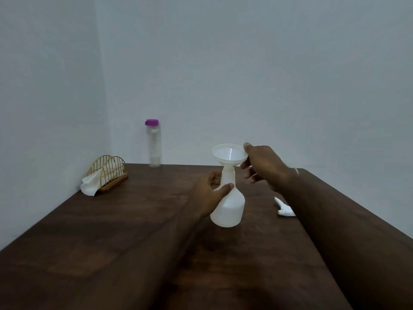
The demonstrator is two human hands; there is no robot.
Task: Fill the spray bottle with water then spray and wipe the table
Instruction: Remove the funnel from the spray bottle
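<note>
A white spray bottle body (230, 208) stands upright mid-table with its spray head off. My left hand (209, 191) grips its neck, thumb in front. A white funnel (229, 155) sits in the bottle's mouth, and my right hand (263, 166) pinches the funnel's right rim between thumb and fingers. The white trigger spray head (283, 208) lies on the table to the right, partly hidden by my right forearm. A clear water bottle (153, 145) with a purple cap stands at the table's far edge by the wall.
A gold wire napkin holder (109, 173) with white tissue sticks out at the table's far left corner. The dark wooden table (111, 242) runs up against pale walls behind and on the left.
</note>
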